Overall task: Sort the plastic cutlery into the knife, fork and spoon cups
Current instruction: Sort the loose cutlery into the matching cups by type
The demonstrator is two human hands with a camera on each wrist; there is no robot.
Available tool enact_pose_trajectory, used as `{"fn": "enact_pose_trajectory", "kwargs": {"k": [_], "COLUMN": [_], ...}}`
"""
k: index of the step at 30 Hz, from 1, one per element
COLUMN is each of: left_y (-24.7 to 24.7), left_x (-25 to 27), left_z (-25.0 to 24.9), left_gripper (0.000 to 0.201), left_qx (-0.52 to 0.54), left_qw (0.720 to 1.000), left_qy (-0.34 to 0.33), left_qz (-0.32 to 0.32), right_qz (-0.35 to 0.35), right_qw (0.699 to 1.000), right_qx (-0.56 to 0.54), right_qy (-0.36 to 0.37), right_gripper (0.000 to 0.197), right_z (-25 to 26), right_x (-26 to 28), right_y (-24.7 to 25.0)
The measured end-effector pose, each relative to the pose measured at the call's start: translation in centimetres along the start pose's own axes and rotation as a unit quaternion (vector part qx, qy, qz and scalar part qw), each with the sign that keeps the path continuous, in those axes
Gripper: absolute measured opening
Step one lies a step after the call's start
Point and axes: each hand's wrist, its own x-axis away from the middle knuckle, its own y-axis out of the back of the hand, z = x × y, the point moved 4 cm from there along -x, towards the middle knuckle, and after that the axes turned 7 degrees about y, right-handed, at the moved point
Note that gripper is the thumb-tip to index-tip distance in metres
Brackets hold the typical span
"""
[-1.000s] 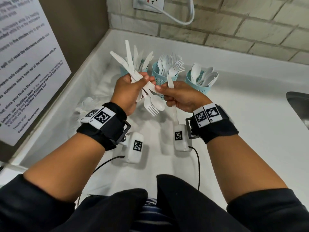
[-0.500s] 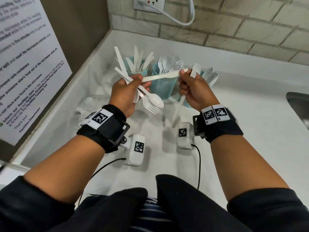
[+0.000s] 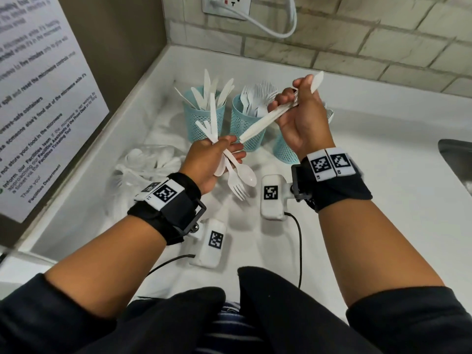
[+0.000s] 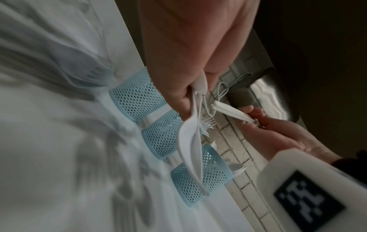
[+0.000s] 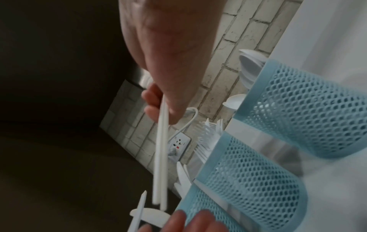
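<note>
Three cups [image 3: 244,123] partly filled; your left hand [image 3: 208,162] clutches a mixed bunch [image 3: 231,166], your right hand [image 3: 301,116] grips knives [image 3: 265,121], both unsorted.

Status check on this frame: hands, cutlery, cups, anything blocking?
Left hand grips mixed cutlery bundle. Right hand holds knives above fork cup. Nothing blocking knife cup.

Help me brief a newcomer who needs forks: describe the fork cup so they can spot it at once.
On the white counter below the brick wall, three teal mesh cups stand in a row. The fork cup is the middle one. Tines bristle from its top, unlike the knife cup on its left.
</note>
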Motion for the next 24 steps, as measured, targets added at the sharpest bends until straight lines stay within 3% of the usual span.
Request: {"fn": "enact_pose_trajectory", "kwargs": {"k": [5, 9, 12, 14, 15, 19, 24], "left_y": [-0.5, -0.3, 0.2, 0.7, 1.0, 1.8, 2.4], "left_x": [0.6, 0.7, 0.6, 0.5, 0.5, 0.4, 0.3], "left_z": [-0.5, -1.2, -1.5, -1.7, -1.7, -2.0, -2.4], "left_gripper": [0.015, 0.024, 0.022, 0.018, 0.015, 0.012, 0.013], "left_qx": [0.028, 0.049, 0.047, 0.041, 0.043, 0.062, 0.069], "left_qw": [0.999, 0.998, 0.997, 0.997, 0.997, 0.994, 0.993], "left_qy": [-0.023, -0.046, -0.058, -0.062, -0.065, -0.074, -0.078], "left_qz": [0.005, -0.003, -0.010, -0.023, -0.029, -0.052, -0.062], "right_qz": [0.015, 0.062, 0.120, 0.147, 0.141, 0.021, 0.055], "right_qw": [0.999, 0.982, 0.902, 0.855, 0.854, 0.907, 0.885], "right_qx": [0.033, 0.178, 0.412, 0.494, 0.497, 0.400, 0.436], "right_qy": [0.018, 0.018, 0.051, 0.054, 0.056, 0.132, 0.157], "right_gripper": [0.035, 0.028, 0.024, 0.028, 0.029, 0.028, 0.018], "right_z": [-0.8, -1.8, -1.8, -1.8, -1.7, -0.7, -3.2], "right_x": [0.1, 0.4, 0.6, 0.2, -0.2, -2.3, -3.7], "right_y": [-1.3, -1.8, -2.1, -2.2, -2.2, -3.0, -5.2]}}
